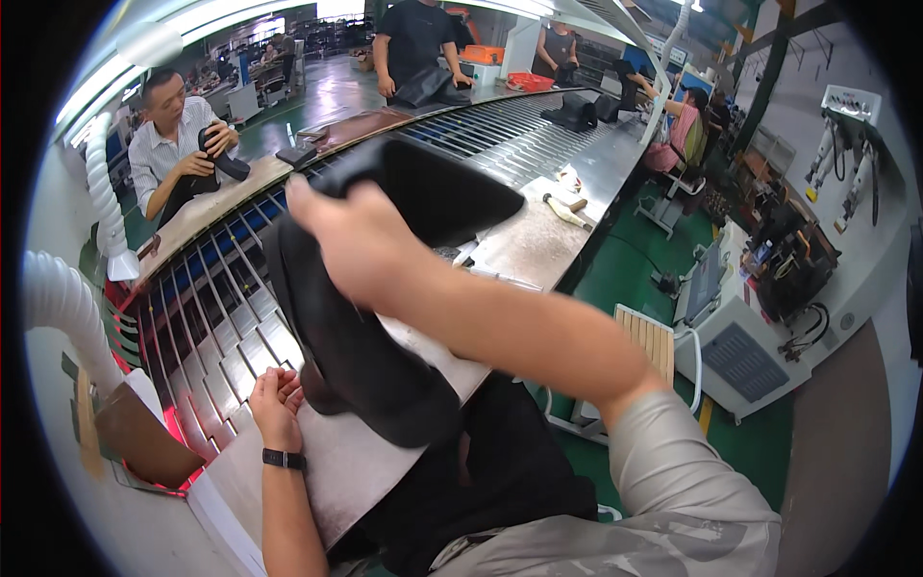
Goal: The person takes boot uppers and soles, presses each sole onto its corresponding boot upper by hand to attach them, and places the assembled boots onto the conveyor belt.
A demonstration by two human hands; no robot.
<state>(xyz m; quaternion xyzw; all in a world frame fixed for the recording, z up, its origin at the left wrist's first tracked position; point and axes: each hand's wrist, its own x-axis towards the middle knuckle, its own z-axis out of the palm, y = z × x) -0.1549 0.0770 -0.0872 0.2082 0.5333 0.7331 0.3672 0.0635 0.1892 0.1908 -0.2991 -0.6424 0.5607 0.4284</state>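
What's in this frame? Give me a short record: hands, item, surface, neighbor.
Right hand: gripping the upper part of a black boot, motion-blurred
Left hand: fingers loosely curled, beside the boot's lower part; contact unclear
Wristband: dark, left wrist
Surface: pale worktop below the boot, slatted metal conveyor alongside
Neighbor: co-worker across the conveyor, holding a dark item
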